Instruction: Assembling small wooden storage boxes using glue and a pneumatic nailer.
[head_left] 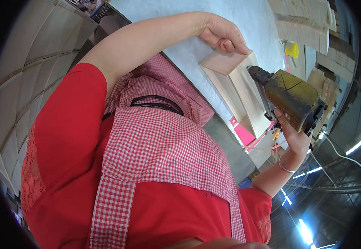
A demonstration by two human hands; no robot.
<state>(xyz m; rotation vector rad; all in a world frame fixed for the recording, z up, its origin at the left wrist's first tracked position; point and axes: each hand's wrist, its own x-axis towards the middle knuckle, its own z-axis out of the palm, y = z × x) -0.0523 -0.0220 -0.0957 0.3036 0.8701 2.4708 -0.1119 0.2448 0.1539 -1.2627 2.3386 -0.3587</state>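
My left hand (pixel 225 34) is closed at the far end of a light wooden frame, its thumb and fingers pressed on the top corner of a short end board (pixel 224 61). A long side board (pixel 249 97) runs from that corner toward the right front, and the pieces stand together like an open box. My right hand (pixel 293 135) grips a worn yellow and black nail gun (pixel 292 96). The gun's dark nose lies close beside the outer face of the long board near the corner; whether they touch I cannot tell. Much of the gun's handle is hidden.
Beneath the frame is a pale worktable (pixel 172 45) with a bright pink patch (pixel 244 136) at its near edge. Stacked wooden boards (pixel 302 20) lie at the far right, by a yellow cup-like container (pixel 291 49). A pale hose (pixel 346 154) hangs at right.
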